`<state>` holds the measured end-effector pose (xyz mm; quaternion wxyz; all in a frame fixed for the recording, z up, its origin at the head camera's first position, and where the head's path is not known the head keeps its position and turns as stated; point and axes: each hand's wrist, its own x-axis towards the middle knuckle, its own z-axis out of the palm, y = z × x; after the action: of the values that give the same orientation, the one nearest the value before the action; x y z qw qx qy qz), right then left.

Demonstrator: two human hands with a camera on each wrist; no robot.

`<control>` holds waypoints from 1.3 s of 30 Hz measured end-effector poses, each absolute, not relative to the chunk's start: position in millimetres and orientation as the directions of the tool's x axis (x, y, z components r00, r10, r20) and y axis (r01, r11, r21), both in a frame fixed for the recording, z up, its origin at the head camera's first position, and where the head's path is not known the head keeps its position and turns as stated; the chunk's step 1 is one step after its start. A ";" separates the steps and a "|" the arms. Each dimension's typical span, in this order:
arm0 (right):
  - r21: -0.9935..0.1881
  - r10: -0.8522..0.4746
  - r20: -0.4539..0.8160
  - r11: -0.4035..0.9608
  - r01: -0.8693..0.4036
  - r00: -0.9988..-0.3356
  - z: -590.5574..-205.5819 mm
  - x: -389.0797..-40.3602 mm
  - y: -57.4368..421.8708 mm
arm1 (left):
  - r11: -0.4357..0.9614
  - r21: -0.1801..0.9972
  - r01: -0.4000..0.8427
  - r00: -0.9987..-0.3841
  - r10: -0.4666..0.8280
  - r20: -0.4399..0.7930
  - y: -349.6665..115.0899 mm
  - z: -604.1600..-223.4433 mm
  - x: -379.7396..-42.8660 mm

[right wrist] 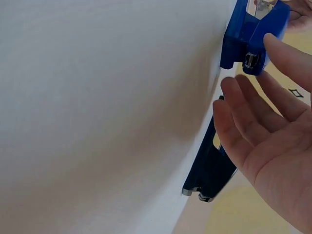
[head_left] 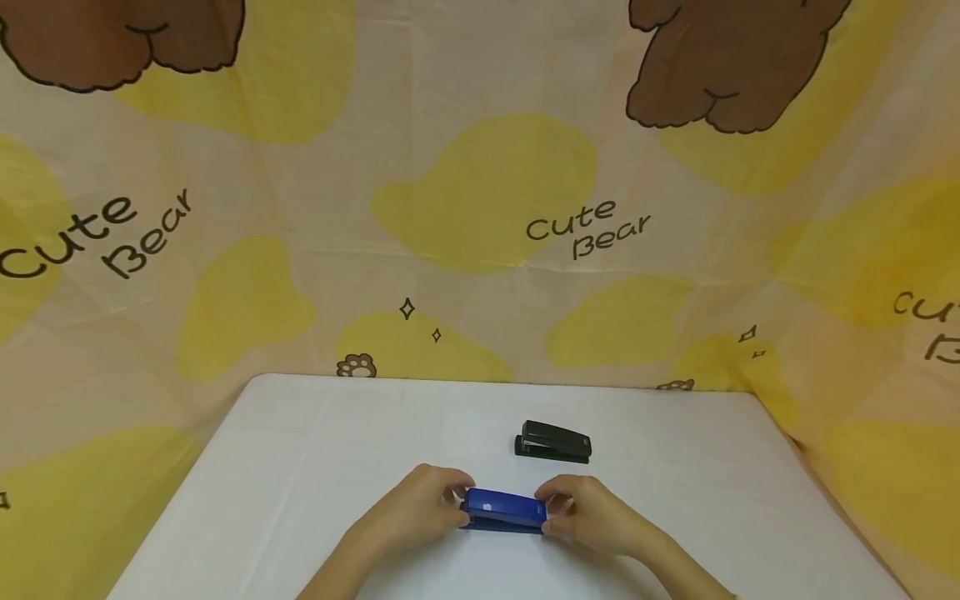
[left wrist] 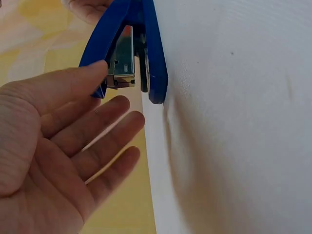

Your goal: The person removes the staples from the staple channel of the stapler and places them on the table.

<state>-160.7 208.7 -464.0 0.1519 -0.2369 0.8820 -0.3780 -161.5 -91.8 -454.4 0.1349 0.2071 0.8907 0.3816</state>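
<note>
A blue stapler (head_left: 504, 507) lies lengthwise on the white table between the two hands, its top arm raised from its base at the left end. The left hand (head_left: 438, 504) pinches that end with thumb and index finger; in the left wrist view its other fingers (left wrist: 109, 134) are spread loosely beside the metal staple channel (left wrist: 124, 58). At the hinge end, the right hand (head_left: 588, 510) pinches the stapler between thumb and index finger. In the right wrist view, the right thumb (right wrist: 280, 51) rests against the blue top arm (right wrist: 268, 34).
Behind the blue stapler, slightly to the right, a black stapler (head_left: 553, 442) lies on the white table (head_left: 360, 442). A yellow and beige cloth (head_left: 465, 192) with bear prints hangs behind the table and along both sides.
</note>
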 end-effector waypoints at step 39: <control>-0.803 -0.539 -0.025 0.513 -0.305 -0.842 -468.3 -169.5 146.4 | 0.642 0.767 0.008 -0.951 0.241 -0.192 -87.7 -476.3 -162.2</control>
<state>-169.5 146.4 -468.3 0.1371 -0.2457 0.8588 -0.4282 -162.2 -87.7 -476.3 0.1395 0.0693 0.8952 0.4176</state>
